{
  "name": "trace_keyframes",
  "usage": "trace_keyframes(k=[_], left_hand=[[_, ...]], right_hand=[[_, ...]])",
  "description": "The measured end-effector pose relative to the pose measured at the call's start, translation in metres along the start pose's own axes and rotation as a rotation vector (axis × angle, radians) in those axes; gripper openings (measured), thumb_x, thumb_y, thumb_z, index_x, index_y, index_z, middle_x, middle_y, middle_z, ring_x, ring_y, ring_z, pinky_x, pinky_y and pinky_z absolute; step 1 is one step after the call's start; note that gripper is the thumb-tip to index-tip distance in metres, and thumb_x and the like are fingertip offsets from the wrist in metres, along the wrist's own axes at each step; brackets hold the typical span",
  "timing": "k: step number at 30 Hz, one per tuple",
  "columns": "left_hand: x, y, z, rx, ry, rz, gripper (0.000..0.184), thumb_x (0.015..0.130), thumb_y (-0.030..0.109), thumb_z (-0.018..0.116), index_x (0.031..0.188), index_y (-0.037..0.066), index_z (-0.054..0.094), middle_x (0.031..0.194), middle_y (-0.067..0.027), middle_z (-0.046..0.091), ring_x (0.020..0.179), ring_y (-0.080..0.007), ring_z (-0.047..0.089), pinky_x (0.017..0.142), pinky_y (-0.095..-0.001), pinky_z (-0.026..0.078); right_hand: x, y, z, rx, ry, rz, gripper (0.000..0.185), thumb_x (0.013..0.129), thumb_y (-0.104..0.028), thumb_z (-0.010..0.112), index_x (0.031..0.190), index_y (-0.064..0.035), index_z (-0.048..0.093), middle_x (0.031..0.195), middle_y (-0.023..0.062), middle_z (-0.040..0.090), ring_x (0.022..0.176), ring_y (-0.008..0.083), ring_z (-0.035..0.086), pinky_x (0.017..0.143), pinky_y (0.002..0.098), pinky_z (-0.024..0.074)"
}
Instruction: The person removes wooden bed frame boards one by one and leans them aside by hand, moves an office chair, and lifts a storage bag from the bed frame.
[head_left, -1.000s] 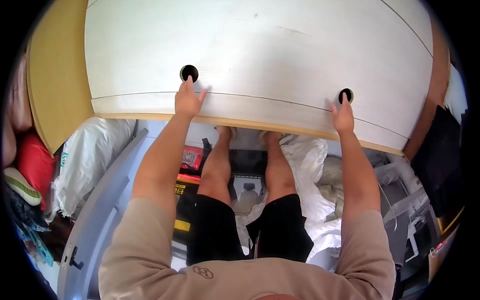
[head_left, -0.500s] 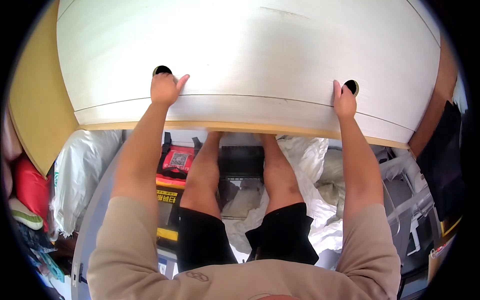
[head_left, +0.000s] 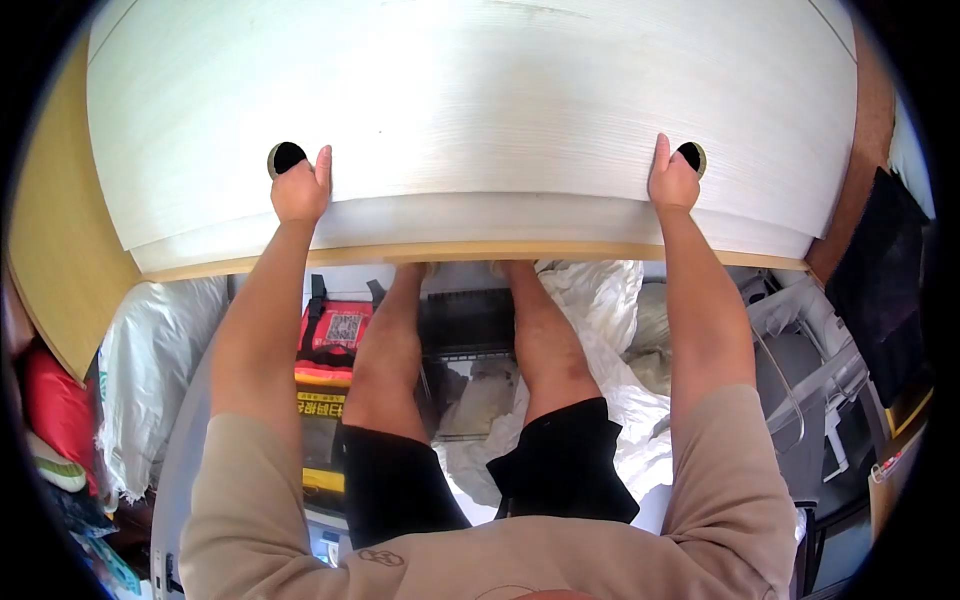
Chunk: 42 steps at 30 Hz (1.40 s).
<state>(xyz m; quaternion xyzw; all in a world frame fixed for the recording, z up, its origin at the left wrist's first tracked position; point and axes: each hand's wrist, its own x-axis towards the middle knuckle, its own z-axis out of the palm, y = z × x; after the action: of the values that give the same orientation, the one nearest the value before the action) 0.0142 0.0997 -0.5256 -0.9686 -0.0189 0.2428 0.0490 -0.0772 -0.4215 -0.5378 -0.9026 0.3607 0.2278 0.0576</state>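
A wide white wooden panel with two round cut-out holes fills the upper part of the view. My left hand is hooked into the left hole, thumb lying on the panel's surface and fingers hidden inside. At the right hole, my right hand grips the panel the same way, its thumb pointing up. Below the panel's front edge runs a white strip with a light wood border.
A white plastic bag and a red cushion lie at left. Near my legs are a red and yellow bag, a black crate and crumpled white sheeting. Clear plastic bins and dark cloth stand right.
The dark seam along the panel's front is no longer visible; its front edge now looks slightly raised over the strip. Both hands still grip the holes, and the view has shifted a little.
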Motion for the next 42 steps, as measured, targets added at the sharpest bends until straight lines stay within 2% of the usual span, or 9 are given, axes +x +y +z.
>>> trace_keyframes(k=[8,20,22,23,25,27,29,31,42], left_hand=[[-0.026,-0.005,-0.072,0.007,0.065,0.035,0.065,0.094,0.053,0.034,0.064,0.004,0.063,0.067,-0.021,0.063,0.065,-0.0389,0.063,0.062,-0.0478,0.05],[-0.051,0.02,-0.246,-0.105,-0.158,0.037,0.064,0.095,0.043,0.025,0.079,0.001,0.07,0.086,-0.0232,0.067,0.084,-0.0386,0.064,0.079,-0.047,0.05],[-0.051,0.026,-0.246,-0.075,-0.112,0.051,0.063,0.094,0.042,0.024,0.083,0.0,0.07,0.091,-0.023,0.067,0.088,-0.0387,0.064,0.082,-0.0461,0.049],[-0.042,0.016,-0.225,0.019,-0.147,0.115,0.059,0.094,0.038,0.024,0.087,0.0,0.069,0.093,-0.0228,0.066,0.091,-0.0387,0.063,0.084,-0.0466,0.049],[-0.049,0.013,-0.224,-0.006,-0.156,0.141,0.053,0.093,0.033,0.027,0.087,0.0,0.069,0.094,-0.0232,0.066,0.089,-0.0401,0.064,0.083,-0.0506,0.049],[-0.063,0.026,-0.23,-0.032,-0.098,0.15,0.056,0.094,0.035,0.027,0.084,-0.001,0.068,0.092,-0.0242,0.066,0.086,-0.0411,0.064,0.08,-0.0513,0.049],[-0.062,0.02,-0.22,-0.077,-0.067,0.075,0.059,0.095,0.038,0.026,0.081,-0.001,0.069,0.087,-0.0248,0.066,0.084,-0.0419,0.064,0.079,-0.051,0.049],[-0.067,-0.006,-0.215,-0.057,-0.069,0.06,0.063,0.095,0.041,0.025,0.078,0.0,0.069,0.084,-0.025,0.066,0.082,-0.0431,0.063,0.079,-0.0507,0.049],[-0.07,0.003,-0.19,-0.054,-0.093,0.085,0.06,0.096,0.038,0.026,0.079,-0.001,0.068,0.085,-0.0259,0.065,0.082,-0.0441,0.063,0.079,-0.0524,0.048]], right_hand=[[-0.024,-0.001,-0.074,-0.039,0.013,-0.023,0.069,0.094,-0.058,0.029,0.082,-0.0014,0.066,0.087,0.025,0.066,0.087,0.0416,0.063,0.08,0.0501,0.0474],[-0.052,-0.002,-0.246,-0.035,-0.055,-0.116,0.062,0.095,-0.045,0.028,0.088,0.0008,0.069,0.093,0.0265,0.065,0.091,0.0412,0.063,0.086,0.0488,0.047],[-0.039,0.012,-0.246,-0.054,-0.039,-0.196,0.056,0.095,-0.038,0.029,0.086,-0.0001,0.069,0.093,0.0262,0.065,0.091,0.04,0.063,0.085,0.0503,0.0468],[-0.035,0.019,-0.239,-0.189,-0.029,-0.385,0.052,0.095,-0.035,0.03,0.085,-0.0005,0.068,0.093,0.0255,0.066,0.091,0.0389,0.064,0.086,0.0513,0.0465],[-0.058,0.004,-0.255,-0.074,-0.088,-0.261,0.05,0.092,-0.033,0.031,0.085,0.0,0.068,0.098,0.0233,0.066,0.092,0.0386,0.064,0.085,0.0505,0.0471],[-0.047,0.015,-0.243,-0.036,-0.103,-0.197,0.056,0.09,-0.037,0.028,0.088,0.0013,0.069,0.098,0.0244,0.065,0.094,0.0388,0.063,0.086,0.0474,0.0477],[-0.057,0.007,-0.248,0.008,-0.09,-0.068,0.054,0.09,-0.037,0.033,0.085,0.0024,0.069,0.093,0.0237,0.066,0.09,0.0382,0.064,0.084,0.0464,0.0486],[-0.071,-0.006,-0.227,0.055,-0.117,-0.069,0.053,0.09,-0.037,0.034,0.084,0.0025,0.069,0.092,0.0236,0.067,0.089,0.0379,0.064,0.084,0.0462,0.0489],[-0.069,0.009,-0.208,0.051,-0.074,-0.056,0.053,0.09,-0.038,0.033,0.084,0.0001,0.07,0.09,0.024,0.067,0.087,0.0392,0.064,0.083,0.047,0.0488]])
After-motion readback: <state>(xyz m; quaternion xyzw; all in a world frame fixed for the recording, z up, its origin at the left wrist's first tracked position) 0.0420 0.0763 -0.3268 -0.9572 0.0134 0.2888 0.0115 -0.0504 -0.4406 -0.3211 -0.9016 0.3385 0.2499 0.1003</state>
